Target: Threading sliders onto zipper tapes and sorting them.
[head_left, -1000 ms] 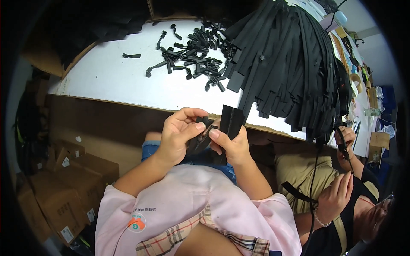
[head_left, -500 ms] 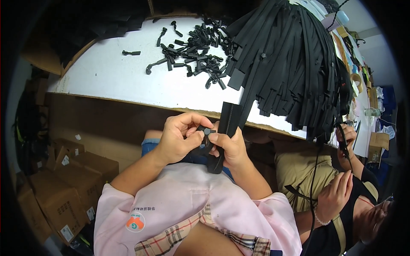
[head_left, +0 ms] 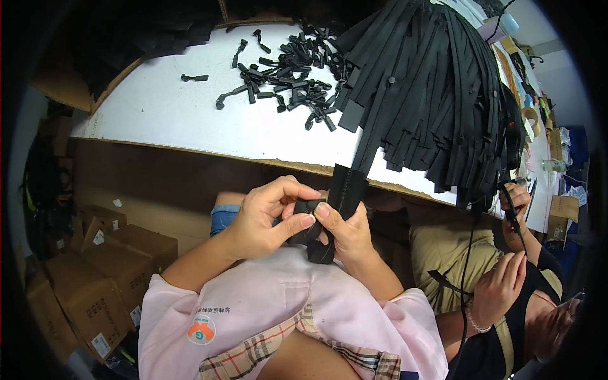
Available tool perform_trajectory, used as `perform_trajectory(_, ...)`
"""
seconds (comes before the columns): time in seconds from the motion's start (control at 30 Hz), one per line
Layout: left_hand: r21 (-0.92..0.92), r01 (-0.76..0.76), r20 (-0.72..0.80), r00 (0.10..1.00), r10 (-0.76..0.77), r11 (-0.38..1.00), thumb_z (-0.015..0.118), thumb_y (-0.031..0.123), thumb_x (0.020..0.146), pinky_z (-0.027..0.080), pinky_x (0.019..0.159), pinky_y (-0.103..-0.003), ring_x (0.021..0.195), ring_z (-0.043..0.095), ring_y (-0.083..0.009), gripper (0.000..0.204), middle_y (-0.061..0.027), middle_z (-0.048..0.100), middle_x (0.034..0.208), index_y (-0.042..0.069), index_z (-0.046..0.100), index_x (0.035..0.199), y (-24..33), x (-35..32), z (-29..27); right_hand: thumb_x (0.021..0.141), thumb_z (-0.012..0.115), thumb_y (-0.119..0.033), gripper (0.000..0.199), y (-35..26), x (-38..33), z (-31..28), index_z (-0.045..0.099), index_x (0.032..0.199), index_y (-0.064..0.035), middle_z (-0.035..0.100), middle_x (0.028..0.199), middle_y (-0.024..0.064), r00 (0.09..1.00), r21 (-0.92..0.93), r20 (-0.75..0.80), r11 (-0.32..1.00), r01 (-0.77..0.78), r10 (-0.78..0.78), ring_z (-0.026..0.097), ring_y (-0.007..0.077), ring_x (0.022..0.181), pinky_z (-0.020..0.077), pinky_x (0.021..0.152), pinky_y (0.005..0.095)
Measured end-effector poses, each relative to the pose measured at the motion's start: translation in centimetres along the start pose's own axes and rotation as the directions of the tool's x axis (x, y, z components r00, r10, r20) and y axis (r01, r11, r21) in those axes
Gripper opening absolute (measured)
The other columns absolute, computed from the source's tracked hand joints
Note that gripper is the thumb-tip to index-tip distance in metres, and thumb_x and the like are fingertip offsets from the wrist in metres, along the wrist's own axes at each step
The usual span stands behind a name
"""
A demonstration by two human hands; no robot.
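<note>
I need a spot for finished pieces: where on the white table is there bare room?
The white table is bare on its left and along the near edge, left of the heap of small black pieces. The right side is crowded, covered by the black strips hanging over the edge.

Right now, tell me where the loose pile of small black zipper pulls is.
In the head view, the pile of zipper pulls lies on the white table, upper centre, just left of the bundle of black zipper tapes.

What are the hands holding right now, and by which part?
Both hands pinch one black zipper strip near its lower end: left hand and right hand thumbs meet over a small black piece there.
</note>
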State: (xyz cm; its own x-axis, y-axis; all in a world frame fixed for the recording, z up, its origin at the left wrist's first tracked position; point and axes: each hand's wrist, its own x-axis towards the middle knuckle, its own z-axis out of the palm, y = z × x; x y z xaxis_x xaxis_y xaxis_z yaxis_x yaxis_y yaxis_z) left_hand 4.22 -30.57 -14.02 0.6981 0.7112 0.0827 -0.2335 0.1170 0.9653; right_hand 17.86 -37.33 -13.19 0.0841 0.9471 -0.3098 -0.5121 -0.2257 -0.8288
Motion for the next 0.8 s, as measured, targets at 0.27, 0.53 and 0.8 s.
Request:
perform_trajectory(0.27, 0.175, -0.059, 0.012, 0.998, 0.058, 0.983, 0.058, 0.001, 0.076, 0.034, 0.055, -0.017, 0.061, 0.039, -0.0051, 0.024, -0.0029, 0.048, 0.079, -0.001, 0.053, 0.100, 0.2, -0.1, 0.3, 0.079, 0.059, -0.016, 0.017, 1.8, -0.1, -0.8, 0.054, 0.077, 0.0007, 0.050, 0.063, 0.0062, 0.904, -0.394, -0.010, 0.832, 0.390, -0.428, 0.048, 0.0104, 0.053, 0.0352, 0.043, 0.0211)
perform_trajectory(0.53, 0.100, -0.013, -0.022, 1.000, 0.015, 0.995, 0.055, 0.004, 0.079, 0.043, 0.058, -0.018, 0.065, 0.049, -0.0066, 0.017, -0.0046, 0.053, 0.078, -0.004, 0.053, 0.095, 1.5, -0.6, -0.2, 0.063, 0.066, 0.006, 0.022, 1.1, 0.0, -0.7, 0.056, 0.081, 0.0001, 0.053, 0.069, 0.0098, 0.625, -0.563, 0.262, 0.409, 0.718, -0.735, 0.051, 0.0174, 0.055, 0.0404, 0.048, 0.0235)
perform_trajectory(0.8, 0.411, -0.189, 0.054, 0.982, 0.183, 0.892, 0.055, 0.005, 0.079, 0.039, 0.051, -0.019, 0.058, 0.047, -0.0094, 0.008, -0.0061, 0.051, 0.072, -0.001, 0.051, 0.082, 1.5, -0.2, -0.3, 0.063, 0.070, -0.006, 0.021, -0.8, -0.2, -0.3, 0.056, 0.076, 0.0011, 0.049, 0.064, 0.0070, 0.803, -0.533, 0.120, 0.645, 0.548, -0.583, 0.045, 0.0103, 0.052, 0.0361, 0.044, 0.0220)
